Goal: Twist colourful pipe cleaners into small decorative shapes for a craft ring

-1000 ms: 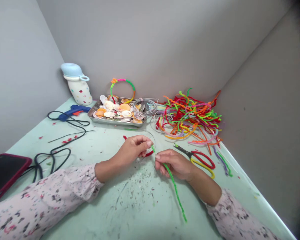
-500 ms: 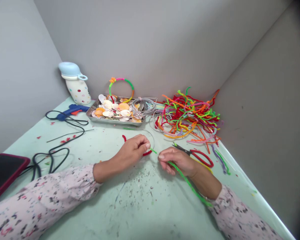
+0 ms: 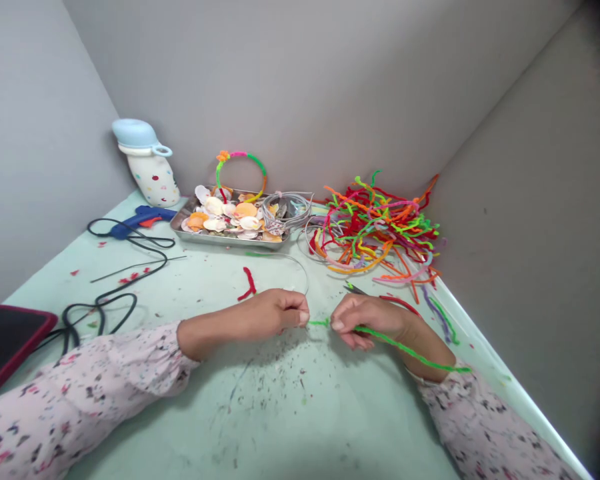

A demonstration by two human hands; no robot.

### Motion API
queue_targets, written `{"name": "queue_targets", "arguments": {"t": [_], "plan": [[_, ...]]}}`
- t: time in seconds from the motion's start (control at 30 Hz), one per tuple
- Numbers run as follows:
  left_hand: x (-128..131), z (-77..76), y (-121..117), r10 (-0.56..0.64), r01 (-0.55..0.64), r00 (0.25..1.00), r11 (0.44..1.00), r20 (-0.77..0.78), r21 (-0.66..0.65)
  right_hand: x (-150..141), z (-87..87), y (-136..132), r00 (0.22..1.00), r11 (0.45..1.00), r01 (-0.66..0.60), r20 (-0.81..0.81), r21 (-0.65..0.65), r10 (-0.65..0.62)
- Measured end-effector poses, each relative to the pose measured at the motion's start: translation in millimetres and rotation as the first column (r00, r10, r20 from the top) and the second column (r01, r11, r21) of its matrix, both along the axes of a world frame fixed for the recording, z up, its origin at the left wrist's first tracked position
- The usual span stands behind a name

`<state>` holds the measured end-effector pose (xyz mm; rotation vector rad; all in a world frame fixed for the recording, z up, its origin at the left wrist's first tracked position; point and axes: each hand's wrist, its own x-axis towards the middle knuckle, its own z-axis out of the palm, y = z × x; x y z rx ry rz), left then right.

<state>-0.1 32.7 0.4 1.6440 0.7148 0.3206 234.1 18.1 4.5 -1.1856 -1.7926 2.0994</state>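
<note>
My left hand point(image 3: 273, 313) is closed in a pinch on the end of a thin wire hoop point(image 3: 300, 270) that arcs up over the table. My right hand point(image 3: 367, 319) is closed on a green pipe cleaner point(image 3: 410, 352). Its near end meets my left fingertips, and its long tail trails right across my right wrist. Both hands rest low over the pale green table point(image 3: 280, 413), almost touching. A short red pipe cleaner piece point(image 3: 249, 284) lies just beyond my left hand.
A metal tray of seashells point(image 3: 230, 223) and a pile of coloured pipe cleaners point(image 3: 375, 230) lie at the back. Red-handled scissors point(image 3: 395, 301) sit behind my right hand. Further left are a blue glue gun point(image 3: 140, 219) with black cord, a bottle point(image 3: 147, 167) and a phone point(image 3: 5, 343).
Both hands have drawn nearer to me and closer together. The green pipe cleaner's tail swung from pointing toward me to lying out right over my wrist. The red piece now lies uncovered.
</note>
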Motion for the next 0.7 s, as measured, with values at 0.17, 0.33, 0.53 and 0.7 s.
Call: {"name": "queue_targets", "arguments": {"t": [0.17,0.33,0.53,0.7], "plan": [[3,5.0,0,0.049,-0.040,0.998,0.977,0.038,-0.209,0,-0.5,1,0.997,0.998,0.067,-0.040,0.009,-0.066],[5,9.9,-2,0.134,-0.100,0.987,0.943,0.088,-0.317,-2,-0.6,1,0.990,0.991,0.131,-0.058,0.012,-0.130],[6,-0.2,2,0.243,-0.212,0.965,0.946,0.103,-0.245,-5,-2.4,1,0.987,0.989,0.147,-0.067,0.002,-0.147],[8,-4.9,1,0.235,-0.217,0.959,0.968,0.159,-0.126,-8,-3.8,-3,0.985,0.988,0.152,-0.076,-0.025,-0.154]]}}
